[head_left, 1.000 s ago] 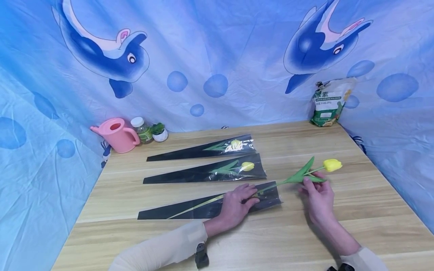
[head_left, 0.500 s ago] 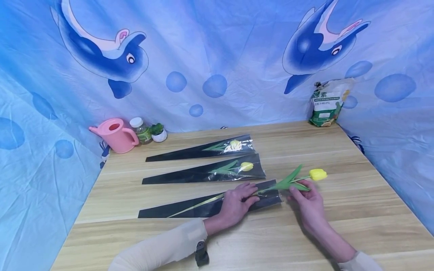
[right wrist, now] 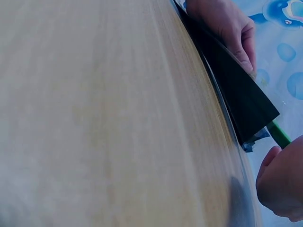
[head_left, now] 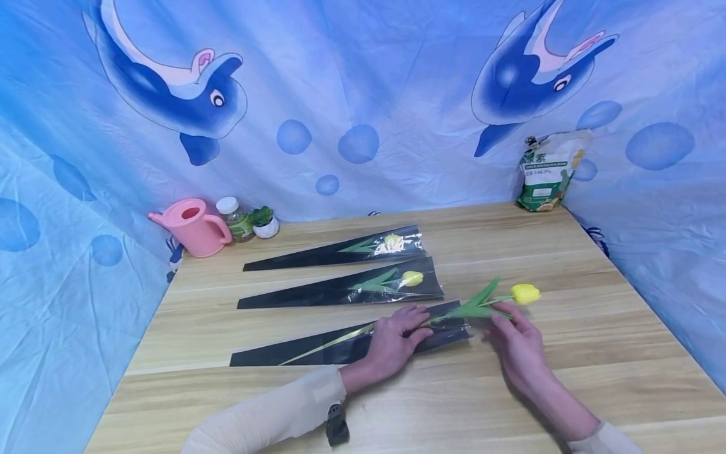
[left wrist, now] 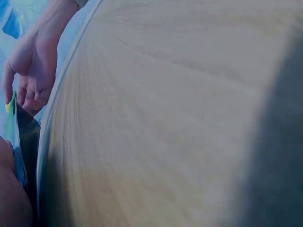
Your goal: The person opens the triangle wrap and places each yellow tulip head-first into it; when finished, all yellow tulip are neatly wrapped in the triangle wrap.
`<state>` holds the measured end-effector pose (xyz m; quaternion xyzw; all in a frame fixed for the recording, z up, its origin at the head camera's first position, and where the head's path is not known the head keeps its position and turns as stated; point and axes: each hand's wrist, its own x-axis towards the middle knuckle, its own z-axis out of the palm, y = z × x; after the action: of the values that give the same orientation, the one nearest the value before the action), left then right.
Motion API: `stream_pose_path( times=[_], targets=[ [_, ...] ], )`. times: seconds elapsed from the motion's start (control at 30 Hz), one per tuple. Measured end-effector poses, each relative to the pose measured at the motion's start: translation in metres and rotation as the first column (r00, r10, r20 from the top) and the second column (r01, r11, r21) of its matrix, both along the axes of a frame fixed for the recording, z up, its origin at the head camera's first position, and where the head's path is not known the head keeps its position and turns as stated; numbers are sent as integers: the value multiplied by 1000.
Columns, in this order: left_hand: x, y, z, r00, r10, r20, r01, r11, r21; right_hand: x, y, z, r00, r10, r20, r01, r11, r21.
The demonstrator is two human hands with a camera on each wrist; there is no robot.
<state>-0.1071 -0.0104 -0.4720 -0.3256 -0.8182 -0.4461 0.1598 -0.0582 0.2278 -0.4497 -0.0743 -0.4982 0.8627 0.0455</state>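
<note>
My left hand (head_left: pixel 391 343) holds a black flower sleeve (head_left: pixel 450 334) with a clear front, thumb and fingers on either side of the stem. From the sleeve's wide mouth sticks a yellow tulip (head_left: pixel 525 294); its long stem runs inside toward the narrow end. My right hand (head_left: pixel 522 343) pinches the tulip by its green leaves and stem below the bloom. The right wrist view shows the sleeve's dark back (right wrist: pixel 236 90) and a bit of green stem (right wrist: pixel 278 134) at its mouth. In the left wrist view, the hands and sleeve sit at the left edge.
Two more sleeves, the nearer sleeve (head_left: pixel 317 293) and the farther sleeve (head_left: pixel 317 255), each hold a yellow tulip. At the back left stand a pink watering can (head_left: pixel 201 230), a jar (head_left: pixel 241 224) and a potted plant (head_left: pixel 265 222). A green-white bag (head_left: pixel 547 173) stands back right.
My right hand has moved left and slightly down, sliding the tulip farther into the sleeve; its leaves now reach the mouth. My left hand has stayed in place on the sleeve.
</note>
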Motion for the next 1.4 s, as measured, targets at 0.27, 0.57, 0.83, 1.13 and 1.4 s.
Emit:
stream_pose_path(
  times=[0.27,0.57,0.83,1.13,1.4],
  targets=[
    [0,0,1,1000,3,-5,-4,1000,-28,0,3,-3,1000,8,14,-8,1000,-8],
    [0,0,2,1000,-8,13,8,998,-60,-2,3,-6,978,126,166,-139,988,67],
    [-2,-2,2,1000,11,24,-9,996,-89,0,14,-3,934,332,133,-333,943,-12],
    [-2,-1,4,996,26,82,-15,991,-134,-1,25,5,885,429,179,-440,897,28],
    [-4,-1,2,995,34,93,-20,989,-149,-1,43,17,864,406,297,-501,753,427]
  ],
)
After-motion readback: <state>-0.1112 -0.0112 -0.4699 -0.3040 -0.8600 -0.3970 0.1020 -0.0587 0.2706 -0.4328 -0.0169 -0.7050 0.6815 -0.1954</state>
